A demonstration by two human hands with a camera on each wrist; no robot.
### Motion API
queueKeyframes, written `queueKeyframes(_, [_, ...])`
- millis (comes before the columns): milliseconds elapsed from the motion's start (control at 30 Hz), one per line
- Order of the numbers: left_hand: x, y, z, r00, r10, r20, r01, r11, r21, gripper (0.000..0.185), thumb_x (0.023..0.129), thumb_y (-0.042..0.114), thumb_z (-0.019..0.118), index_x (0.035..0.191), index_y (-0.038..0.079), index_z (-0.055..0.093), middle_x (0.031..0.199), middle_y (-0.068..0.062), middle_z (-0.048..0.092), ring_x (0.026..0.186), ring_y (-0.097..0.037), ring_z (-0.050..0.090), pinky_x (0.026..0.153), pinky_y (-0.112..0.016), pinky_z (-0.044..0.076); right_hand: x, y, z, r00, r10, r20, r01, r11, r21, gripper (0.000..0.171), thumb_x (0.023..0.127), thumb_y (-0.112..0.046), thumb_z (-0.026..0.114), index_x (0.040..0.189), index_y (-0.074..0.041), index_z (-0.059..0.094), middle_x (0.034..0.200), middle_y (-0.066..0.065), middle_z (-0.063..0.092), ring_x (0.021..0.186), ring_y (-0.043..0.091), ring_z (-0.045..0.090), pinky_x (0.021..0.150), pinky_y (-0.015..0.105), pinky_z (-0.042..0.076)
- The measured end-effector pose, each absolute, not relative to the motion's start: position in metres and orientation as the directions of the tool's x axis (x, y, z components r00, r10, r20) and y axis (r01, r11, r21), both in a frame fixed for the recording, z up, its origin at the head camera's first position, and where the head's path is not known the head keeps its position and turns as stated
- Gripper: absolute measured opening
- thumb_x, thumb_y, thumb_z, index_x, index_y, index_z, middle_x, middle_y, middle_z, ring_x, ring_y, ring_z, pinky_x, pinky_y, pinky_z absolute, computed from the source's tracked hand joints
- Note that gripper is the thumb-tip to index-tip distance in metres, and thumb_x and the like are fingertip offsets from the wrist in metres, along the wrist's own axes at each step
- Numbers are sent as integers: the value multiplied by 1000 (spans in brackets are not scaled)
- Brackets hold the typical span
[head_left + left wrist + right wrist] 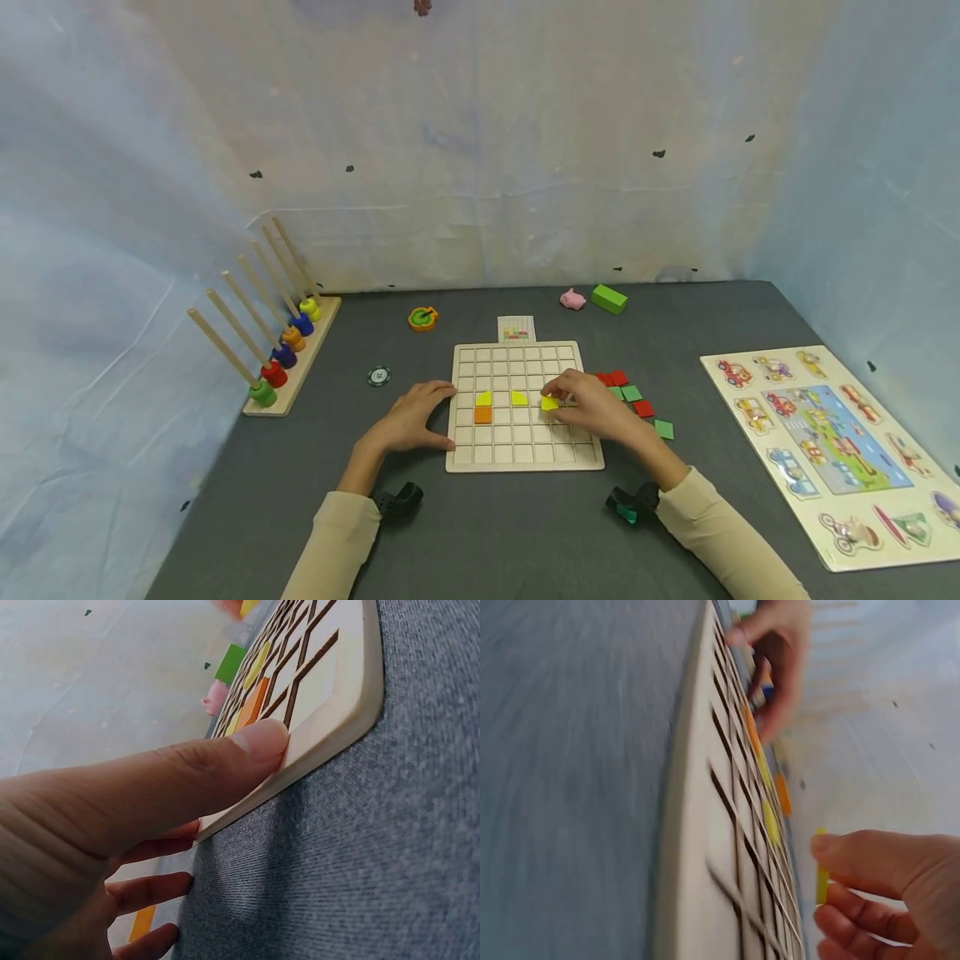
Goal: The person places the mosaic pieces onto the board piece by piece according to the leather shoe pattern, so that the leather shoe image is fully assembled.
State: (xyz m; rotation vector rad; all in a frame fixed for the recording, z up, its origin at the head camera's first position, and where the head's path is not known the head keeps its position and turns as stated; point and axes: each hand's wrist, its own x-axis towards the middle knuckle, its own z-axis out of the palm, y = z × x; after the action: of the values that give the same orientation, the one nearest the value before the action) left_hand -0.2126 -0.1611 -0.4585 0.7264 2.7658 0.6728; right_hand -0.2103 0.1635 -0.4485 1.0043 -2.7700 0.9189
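A square wooden grid board (525, 463) lies on the dark table in front of me. At its left edge is my left hand (408, 421); in the left wrist view the thumb (259, 742) rests on the rim, the other fingers spread beyond it. My right hand (597, 407) pinches a yellow tile (822, 881) between thumb and fingers, over the right half of the grid. An orange square tile (483, 415) sits in a left-hand cell, with a yellow round-cornered tile (483, 398) directly behind it. Another yellow tile (519, 399) lies nearer the middle.
Loose red and green tiles (643, 409) lie right of the board, partly behind my right hand. Behind the board is a pattern card (516, 323). A peg rack (311, 350) stands left, a picture puzzle (813, 504) lies right. Farther back are a pink pig (572, 300) and green block (609, 299).
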Motion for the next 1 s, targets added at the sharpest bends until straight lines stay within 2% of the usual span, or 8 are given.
queueKeyframes(133, [-213, -161, -460, -858, 508, -83, 413, 776, 477, 88, 68, 43, 81, 140, 11, 42, 143, -7, 37, 131, -30, 32, 102, -57, 27, -212, 136, -452, -752, -604, 266, -642, 577, -504, 28, 79, -14, 75, 104, -6, 66, 96, 4, 62, 84, 16, 58, 74, 29, 48])
queueKeyframes(367, [-213, -161, -460, -858, 508, -75, 415, 772, 482, 87, 67, 43, 82, 139, 10, 43, 142, -8, 38, 130, -30, 32, 101, -56, 28, -212, 106, -464, -712, -615, 340, -699, 571, -431, 22, 77, -18, 77, 93, -9, 66, 90, 0, 61, 82, 12, 57, 75, 29, 49])
queueKeyframes(600, [-214, -161, -459, -859, 505, -87, 407, 776, 482, 88, 68, 43, 81, 139, 10, 42, 143, -8, 37, 131, -30, 32, 102, -56, 27, -215, 104, -471, -697, -632, 338, -711, 548, -440, 17, 78, -21, 76, 91, -12, 70, 92, -1, 62, 86, 11, 55, 78, 29, 47])
queueKeyframes(1000, [-213, -161, -459, -862, 501, -78, 407, 775, 483, 88, 67, 43, 81, 139, 10, 43, 142, -7, 38, 131, -30, 31, 102, -56, 26, -216, 105, -474, -660, -648, 380, -746, 504, -435, 11, 81, -15, 73, 91, -12, 73, 93, 0, 63, 88, 13, 55, 77, 29, 47])
